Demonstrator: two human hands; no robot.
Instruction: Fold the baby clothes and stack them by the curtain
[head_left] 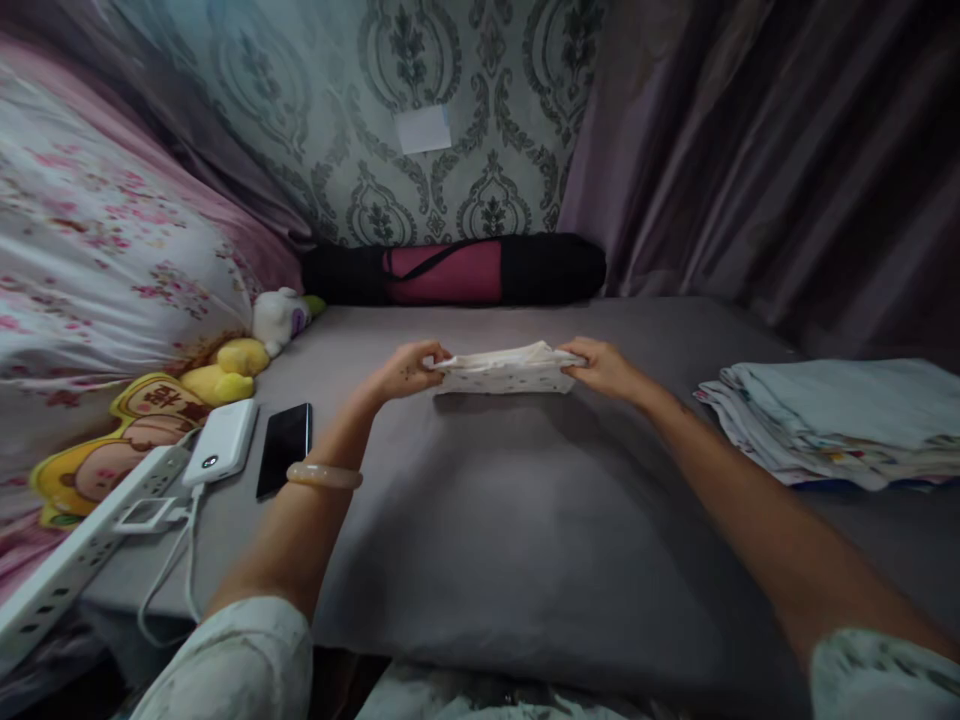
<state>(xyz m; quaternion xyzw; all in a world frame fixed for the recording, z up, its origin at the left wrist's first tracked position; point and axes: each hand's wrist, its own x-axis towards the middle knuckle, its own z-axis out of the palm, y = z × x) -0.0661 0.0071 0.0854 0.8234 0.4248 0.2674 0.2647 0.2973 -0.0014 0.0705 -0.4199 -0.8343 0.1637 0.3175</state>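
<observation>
A white folded cloth [510, 372] with small dark marks stretches between my two hands, over the middle of the grey sheet [517, 540]. My left hand [411, 370] pinches its left end between thumb and fingers. At the opposite end, my right hand [601, 366] grips the cloth in the same way. The cloth hangs in a narrow, layered strip, and a dark shadow lies beneath its lower edge. What kind of item it is cannot be made out. A pale bangle [324, 476] circles my left forearm.
Right of my arms lies a stack of folded clothes [840, 410]. On the left are a black phone [285, 448], a white power bank [222, 440], a power strip [97, 545] with cables, and plush toys [225, 370]. A black-and-pink long bag [450, 272] rests along the wall.
</observation>
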